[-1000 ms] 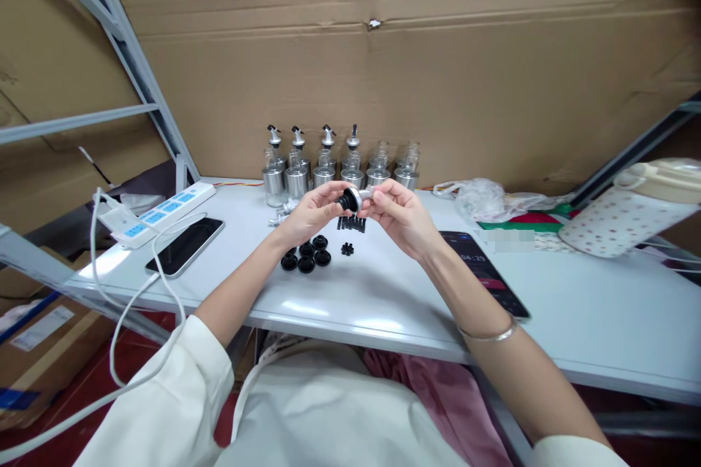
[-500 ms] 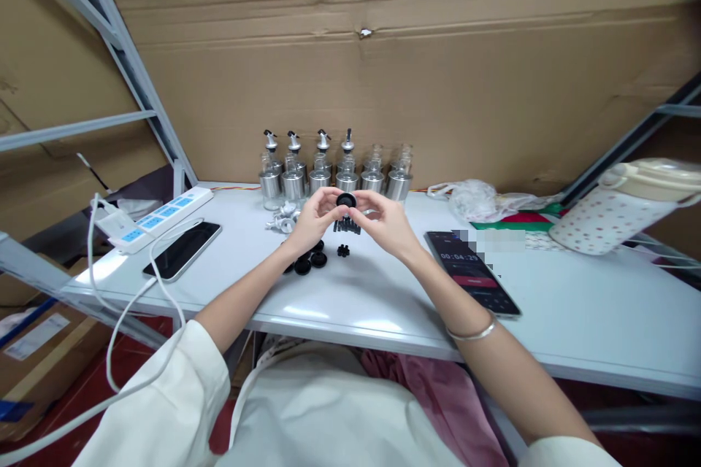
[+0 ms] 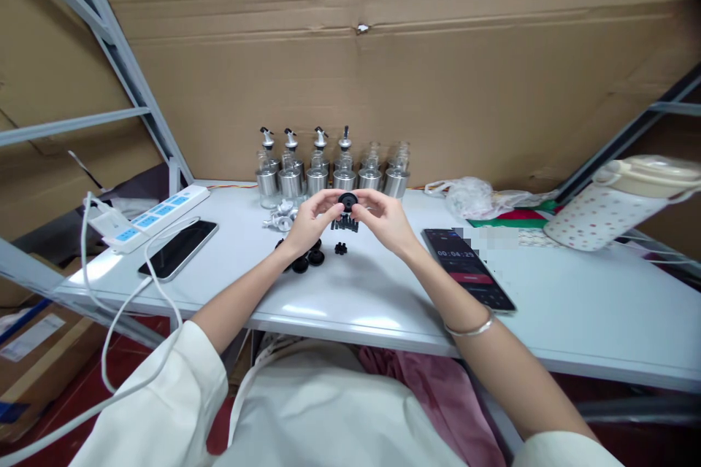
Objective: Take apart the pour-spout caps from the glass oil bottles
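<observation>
Between my two hands, a round black stopper is held up above the table by the fingertips. My left hand pinches its left side and my right hand its right side. Just below lie several small black pieces in a row, with a little black cluster closer to me. More round black stoppers rest beside my left wrist, partly hidden by the forearm. Silvery pourer spouts are piled left of my left hand.
Behind my hands stand glass-and-steel bottles in rows, some topped with pourers. A phone showing a timer lies right, another phone left by a power strip with white cables. A dotted jug and plastic bag are at the right.
The black stopper has tilted slightly between my fingertips, so its face looks different. Both hands stay in nearly the same place; the whole view has shifted a little.
</observation>
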A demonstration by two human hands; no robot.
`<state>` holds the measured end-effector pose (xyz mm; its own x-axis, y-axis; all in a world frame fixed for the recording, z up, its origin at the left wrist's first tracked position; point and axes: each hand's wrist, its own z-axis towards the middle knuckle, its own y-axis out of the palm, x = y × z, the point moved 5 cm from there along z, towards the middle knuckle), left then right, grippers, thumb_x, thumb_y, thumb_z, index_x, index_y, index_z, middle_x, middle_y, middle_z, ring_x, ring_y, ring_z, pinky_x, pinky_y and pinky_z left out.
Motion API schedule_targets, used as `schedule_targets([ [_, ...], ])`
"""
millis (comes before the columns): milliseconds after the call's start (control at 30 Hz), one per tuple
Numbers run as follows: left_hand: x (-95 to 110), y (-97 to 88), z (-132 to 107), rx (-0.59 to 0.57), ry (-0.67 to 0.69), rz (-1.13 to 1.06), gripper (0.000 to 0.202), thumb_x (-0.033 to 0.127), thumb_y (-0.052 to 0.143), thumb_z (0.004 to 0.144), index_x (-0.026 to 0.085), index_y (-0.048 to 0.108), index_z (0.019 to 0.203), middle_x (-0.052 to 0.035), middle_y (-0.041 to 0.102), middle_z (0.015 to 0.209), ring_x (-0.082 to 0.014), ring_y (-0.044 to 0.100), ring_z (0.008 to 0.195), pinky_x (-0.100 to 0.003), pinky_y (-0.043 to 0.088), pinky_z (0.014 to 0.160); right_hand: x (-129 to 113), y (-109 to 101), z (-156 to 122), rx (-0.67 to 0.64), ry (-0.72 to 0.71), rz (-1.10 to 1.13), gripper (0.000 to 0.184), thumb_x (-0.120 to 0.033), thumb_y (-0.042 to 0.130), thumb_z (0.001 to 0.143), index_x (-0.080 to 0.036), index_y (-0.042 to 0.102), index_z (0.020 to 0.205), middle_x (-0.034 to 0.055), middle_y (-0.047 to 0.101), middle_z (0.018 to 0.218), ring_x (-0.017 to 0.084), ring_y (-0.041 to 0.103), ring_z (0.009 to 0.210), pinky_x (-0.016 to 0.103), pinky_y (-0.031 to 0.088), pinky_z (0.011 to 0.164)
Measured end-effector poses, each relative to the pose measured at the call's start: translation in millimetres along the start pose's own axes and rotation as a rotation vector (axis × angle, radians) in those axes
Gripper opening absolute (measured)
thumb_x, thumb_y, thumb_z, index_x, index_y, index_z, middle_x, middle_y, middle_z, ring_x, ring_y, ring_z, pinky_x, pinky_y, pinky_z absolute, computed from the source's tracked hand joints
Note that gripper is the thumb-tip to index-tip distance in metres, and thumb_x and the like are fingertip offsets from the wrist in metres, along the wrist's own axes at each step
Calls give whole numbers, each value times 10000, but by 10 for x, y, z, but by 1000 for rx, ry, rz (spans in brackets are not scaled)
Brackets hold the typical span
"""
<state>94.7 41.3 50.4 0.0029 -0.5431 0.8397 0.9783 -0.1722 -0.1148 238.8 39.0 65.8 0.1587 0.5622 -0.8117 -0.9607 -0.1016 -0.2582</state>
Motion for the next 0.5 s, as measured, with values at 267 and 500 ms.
schedule_targets([
  [267, 80, -20, -21, 38, 114, 380, 225, 357, 551, 817, 185, 560, 962, -24, 636, 867, -136, 564, 705, -273, 434, 715, 43, 17, 6, -23, 6, 14, 250, -300, 613, 730, -182, 681, 938, 44, 701, 825, 175, 639, 751, 313, 534, 688],
  [500, 180, -13, -59, -27, 198, 733, 159, 344, 487, 784, 188, 513, 782, 14, 534, 720, -149, 462, 630, -353, 284, 750, 25, 48, -10, -46, -13, 1, 230, -263, 626, 686, -176, 679, 892, 31, 687, 737, 166, 635, 678, 320, 536, 671],
])
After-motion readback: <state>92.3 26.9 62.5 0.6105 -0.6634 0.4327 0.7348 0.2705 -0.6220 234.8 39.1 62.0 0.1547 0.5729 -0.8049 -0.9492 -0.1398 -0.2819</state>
